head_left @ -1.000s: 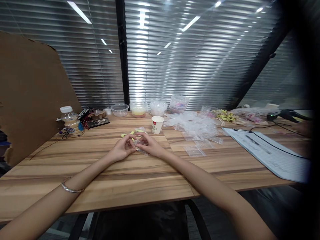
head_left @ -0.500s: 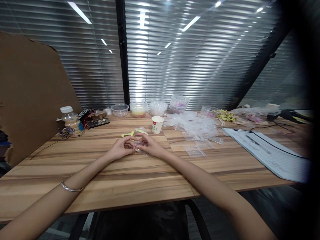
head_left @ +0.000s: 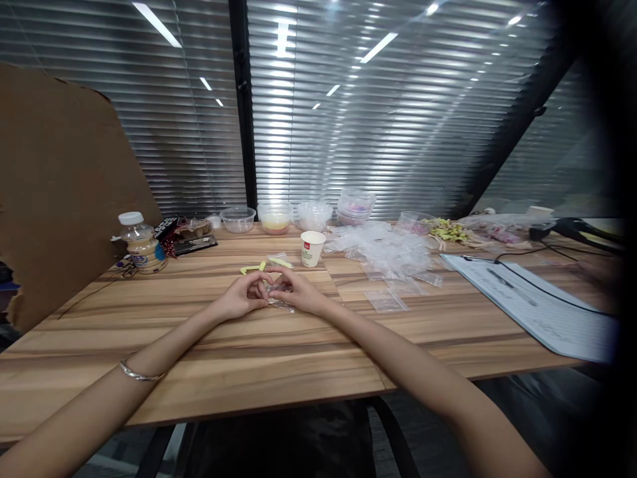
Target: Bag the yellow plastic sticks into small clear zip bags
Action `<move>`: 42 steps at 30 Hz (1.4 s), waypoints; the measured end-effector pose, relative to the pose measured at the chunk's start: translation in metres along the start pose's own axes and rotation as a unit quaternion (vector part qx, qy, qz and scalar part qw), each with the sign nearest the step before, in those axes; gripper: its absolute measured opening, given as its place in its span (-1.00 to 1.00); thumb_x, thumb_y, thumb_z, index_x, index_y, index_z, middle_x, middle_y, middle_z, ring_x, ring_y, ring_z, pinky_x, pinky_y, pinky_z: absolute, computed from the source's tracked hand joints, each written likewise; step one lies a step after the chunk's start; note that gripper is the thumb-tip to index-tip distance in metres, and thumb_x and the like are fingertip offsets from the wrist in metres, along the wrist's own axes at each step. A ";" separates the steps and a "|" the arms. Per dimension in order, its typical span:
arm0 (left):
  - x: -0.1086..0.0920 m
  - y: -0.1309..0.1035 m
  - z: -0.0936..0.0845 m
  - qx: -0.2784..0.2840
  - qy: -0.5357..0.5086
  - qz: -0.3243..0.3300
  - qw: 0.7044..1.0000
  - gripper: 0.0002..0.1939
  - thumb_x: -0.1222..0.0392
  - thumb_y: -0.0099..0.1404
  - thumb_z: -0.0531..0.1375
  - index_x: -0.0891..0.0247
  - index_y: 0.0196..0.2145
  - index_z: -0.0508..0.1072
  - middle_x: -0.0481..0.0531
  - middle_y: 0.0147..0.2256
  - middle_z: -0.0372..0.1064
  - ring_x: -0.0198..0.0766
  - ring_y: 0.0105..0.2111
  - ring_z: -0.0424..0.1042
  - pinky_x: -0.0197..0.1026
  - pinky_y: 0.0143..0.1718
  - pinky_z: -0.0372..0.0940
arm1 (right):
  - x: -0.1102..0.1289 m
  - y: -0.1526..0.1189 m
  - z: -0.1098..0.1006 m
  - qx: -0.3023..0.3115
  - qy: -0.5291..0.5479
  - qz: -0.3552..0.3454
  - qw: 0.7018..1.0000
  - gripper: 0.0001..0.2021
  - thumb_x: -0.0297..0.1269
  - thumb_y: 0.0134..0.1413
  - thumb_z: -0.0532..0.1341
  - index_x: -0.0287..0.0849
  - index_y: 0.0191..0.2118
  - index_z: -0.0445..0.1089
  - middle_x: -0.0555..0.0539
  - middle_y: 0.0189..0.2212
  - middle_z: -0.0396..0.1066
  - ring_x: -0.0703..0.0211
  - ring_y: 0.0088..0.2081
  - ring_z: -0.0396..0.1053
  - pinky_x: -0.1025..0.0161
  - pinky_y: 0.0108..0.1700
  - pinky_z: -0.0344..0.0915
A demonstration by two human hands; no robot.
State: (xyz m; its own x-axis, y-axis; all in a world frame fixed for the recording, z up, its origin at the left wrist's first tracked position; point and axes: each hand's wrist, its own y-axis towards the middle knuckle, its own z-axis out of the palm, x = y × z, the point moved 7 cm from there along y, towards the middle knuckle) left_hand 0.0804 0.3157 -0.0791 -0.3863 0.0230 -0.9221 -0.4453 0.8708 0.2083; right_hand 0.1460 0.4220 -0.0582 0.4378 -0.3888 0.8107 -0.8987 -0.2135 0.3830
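Note:
My left hand (head_left: 242,295) and my right hand (head_left: 297,291) meet fingertip to fingertip just above the wooden table (head_left: 239,372). Pinched between them is a small clear plastic bag (head_left: 282,305), partly hidden by the fingers. Both hands are closed on it. Just beyond the left fingers lies a bright yellow strip-like piece (head_left: 253,267). Another small clear bag with a yellow piece (head_left: 281,260) in it rests behind the right fingers. A white paper cup (head_left: 312,249) stands upright behind my right hand.
Right of the cup spreads a pile of clear plastic bags (head_left: 385,252). Several clear tubs (head_left: 275,218) line the back edge by the blinds. A capped bottle (head_left: 141,244) stands left, beside a cardboard panel (head_left: 64,186). At right lie a clipboard (head_left: 527,305) and a black cable.
Both hands stay in nearly the same place with the small bag between the fingertips; only the fingers have shifted slightly. The view has moved very little.

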 end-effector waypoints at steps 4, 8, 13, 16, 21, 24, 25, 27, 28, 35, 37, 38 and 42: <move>0.002 0.000 -0.002 0.006 -0.017 -0.031 0.999 -0.53 0.28 0.01 0.34 0.29 -0.11 0.33 -0.07 -0.43 0.32 -0.37 -0.41 0.38 -0.23 -0.24 0.34 | -0.001 0.000 0.001 0.001 -0.002 -0.003 1.000 -0.48 -0.26 0.09 0.21 -0.10 0.17 0.11 -0.06 -0.24 0.34 0.24 -0.24 0.33 0.25 -0.17 0.29; 0.002 -0.001 -0.004 0.012 -0.026 -0.055 0.998 -0.48 0.27 -0.02 0.36 0.30 -0.08 0.35 -0.06 -0.44 0.35 -0.34 -0.40 0.41 -0.18 -0.21 0.35 | -0.002 0.000 0.001 0.006 -0.010 -0.001 1.000 -0.48 -0.25 0.08 0.21 -0.09 0.17 0.11 -0.05 -0.27 0.34 0.22 -0.24 0.33 0.24 -0.17 0.30; 0.003 -0.002 -0.005 0.012 -0.003 -0.067 0.998 -0.42 0.22 -0.02 0.36 0.30 -0.01 0.36 0.00 -0.43 0.40 -0.29 -0.38 0.44 -0.17 -0.20 0.35 | -0.002 0.000 0.000 0.006 -0.023 0.002 1.000 -0.46 -0.21 0.08 0.21 -0.10 0.17 0.09 -0.07 -0.21 0.35 0.20 -0.19 0.33 0.23 -0.15 0.30; 0.003 -0.001 -0.005 0.024 0.002 -0.064 0.998 -0.38 0.23 -0.01 0.36 0.30 0.03 0.34 -0.01 -0.44 0.39 -0.30 -0.39 0.43 -0.17 -0.21 0.35 | 0.000 0.000 -0.001 0.008 -0.029 -0.004 1.000 -0.45 -0.21 0.08 0.21 -0.11 0.18 0.08 -0.11 -0.11 0.33 0.16 -0.10 0.32 0.21 -0.09 0.28; 0.000 -0.001 -0.004 0.042 -0.001 -0.053 0.998 -0.41 0.23 0.02 0.34 0.31 0.04 0.34 -0.03 -0.44 0.38 -0.33 -0.38 0.42 -0.18 -0.19 0.34 | 0.005 0.001 -0.001 0.022 -0.071 -0.028 0.997 -0.52 -0.20 0.11 0.18 -0.08 0.14 0.15 -0.11 -0.03 0.31 0.14 -0.06 0.30 0.16 -0.02 0.25; -0.001 -0.001 -0.004 0.040 -0.004 -0.043 0.998 -0.43 0.22 0.05 0.32 0.31 0.03 0.33 -0.01 -0.40 0.38 -0.32 -0.35 0.42 -0.17 -0.18 0.34 | 0.007 0.001 -0.002 0.022 -0.094 -0.035 0.995 -0.53 -0.22 0.11 0.19 -0.10 0.14 0.15 -0.12 -0.02 0.30 0.12 -0.05 0.29 0.14 0.00 0.24; -0.001 -0.001 -0.005 0.039 -0.002 -0.039 0.998 -0.44 0.22 0.05 0.31 0.31 0.03 0.33 0.00 -0.39 0.38 -0.32 -0.35 0.41 -0.17 -0.17 0.33 | 0.008 0.001 -0.002 0.022 -0.099 -0.038 0.994 -0.53 -0.23 0.11 0.19 -0.10 0.14 0.15 -0.12 -0.01 0.30 0.11 -0.04 0.29 0.13 0.01 0.23; -0.001 -0.002 -0.005 0.036 0.005 -0.036 0.999 -0.44 0.21 0.05 0.32 0.32 0.02 0.33 0.01 -0.38 0.38 -0.31 -0.34 0.42 -0.16 -0.16 0.33 | 0.010 0.001 -0.002 0.024 -0.109 -0.044 0.993 -0.52 -0.22 0.11 0.19 -0.09 0.14 0.15 -0.12 0.00 0.30 0.11 -0.03 0.28 0.13 0.02 0.23; 0.000 -0.002 -0.005 0.037 0.007 -0.039 0.999 -0.45 0.21 0.05 0.32 0.32 0.02 0.34 0.02 -0.38 0.39 -0.30 -0.34 0.42 -0.15 -0.15 0.33 | 0.011 0.001 -0.002 0.026 -0.113 -0.048 0.992 -0.53 -0.22 0.11 0.19 -0.09 0.14 0.15 -0.12 0.00 0.30 0.11 -0.03 0.28 0.13 0.03 0.22; -0.006 -0.002 -0.004 0.027 0.028 -0.025 0.999 -0.53 0.18 0.07 0.31 0.30 -0.04 0.38 -0.01 -0.38 0.37 -0.33 -0.35 0.39 -0.20 -0.18 0.33 | 0.011 0.000 -0.001 0.038 -0.125 -0.049 0.990 -0.55 -0.15 0.12 0.18 -0.08 0.13 0.17 -0.12 -0.03 0.32 0.10 -0.05 0.30 0.14 0.01 0.23; -0.007 -0.002 -0.004 0.029 0.032 -0.026 0.999 -0.54 0.16 0.09 0.28 0.29 -0.03 0.38 0.01 -0.36 0.39 -0.31 -0.33 0.39 -0.20 -0.17 0.32 | 0.011 -0.001 -0.002 0.039 -0.125 -0.048 0.990 -0.55 -0.15 0.12 0.18 -0.07 0.12 0.17 -0.12 -0.03 0.32 0.10 -0.05 0.30 0.13 0.01 0.24; -0.007 -0.003 -0.003 0.035 0.032 -0.025 0.999 -0.54 0.15 0.11 0.27 0.28 -0.02 0.37 0.02 -0.34 0.39 -0.31 -0.31 0.40 -0.19 -0.16 0.32 | 0.010 -0.001 -0.002 0.040 -0.126 -0.046 0.990 -0.55 -0.14 0.12 0.18 -0.08 0.12 0.18 -0.12 -0.04 0.32 0.10 -0.05 0.30 0.13 0.01 0.23; -0.009 -0.002 -0.001 0.044 0.051 -0.004 0.998 -0.57 0.12 0.16 0.24 0.30 -0.02 0.37 0.08 -0.25 0.40 -0.29 -0.28 0.39 -0.20 -0.16 0.31 | 0.009 -0.001 -0.002 0.035 -0.132 -0.044 0.990 -0.56 -0.13 0.13 0.16 -0.09 0.12 0.18 -0.13 -0.04 0.32 0.09 -0.04 0.30 0.12 0.02 0.22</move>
State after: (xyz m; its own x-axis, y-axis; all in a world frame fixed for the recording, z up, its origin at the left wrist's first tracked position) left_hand 0.0839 0.3133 -0.0713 -0.4660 -0.0297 -0.8843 -0.3780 0.9103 0.1686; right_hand 0.1507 0.4211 -0.0506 0.5135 -0.5843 0.6285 -0.8572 -0.3150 0.4074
